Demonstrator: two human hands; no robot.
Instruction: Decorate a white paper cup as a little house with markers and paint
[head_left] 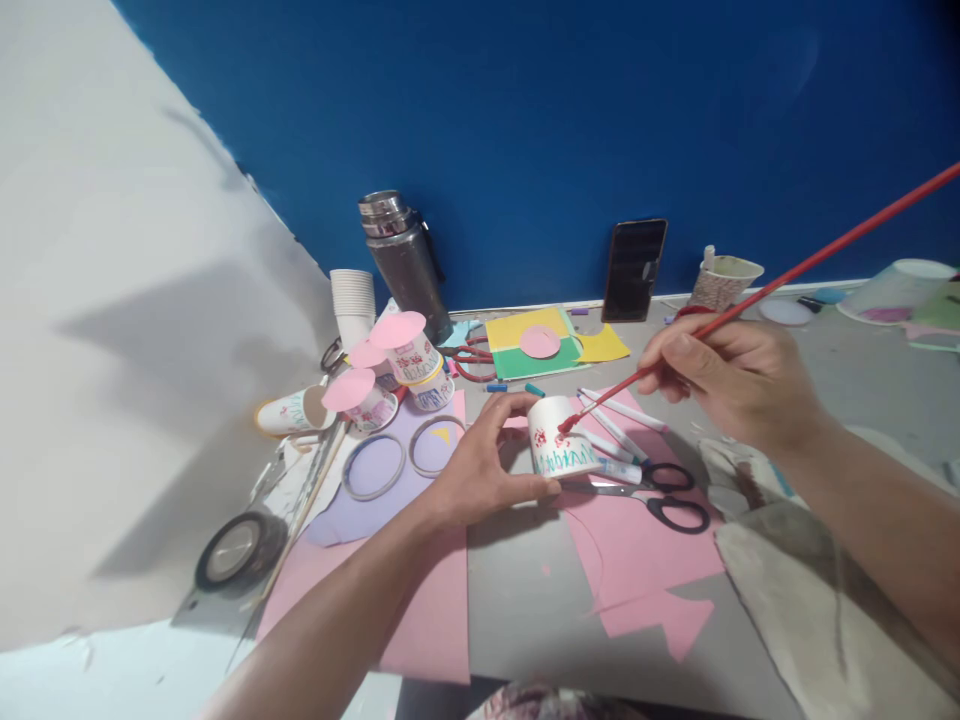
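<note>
My left hand point(499, 460) is closed around the left side of a white paper cup point(553, 440) that stands upside down on the table. Green strokes run along the cup's lower part, with red dabs above them. In my right hand point(739, 385) is a long red paintbrush point(795, 272), pinched between thumb and fingers. Its red-coated tip touches the side of the cup. Black-handled scissors point(679, 513) lie just right of the cup, beside several white marker pens point(615, 425) on pink paper point(637, 560).
Decorated cups with pink paper discs point(397, 330) stand at left, near a steel flask point(405, 265) and stacked white cups point(352, 300). A phone point(635, 270) leans on the blue wall. Tape rolls point(373, 467) rest on purple paper. A cloth point(810, 580) lies at right.
</note>
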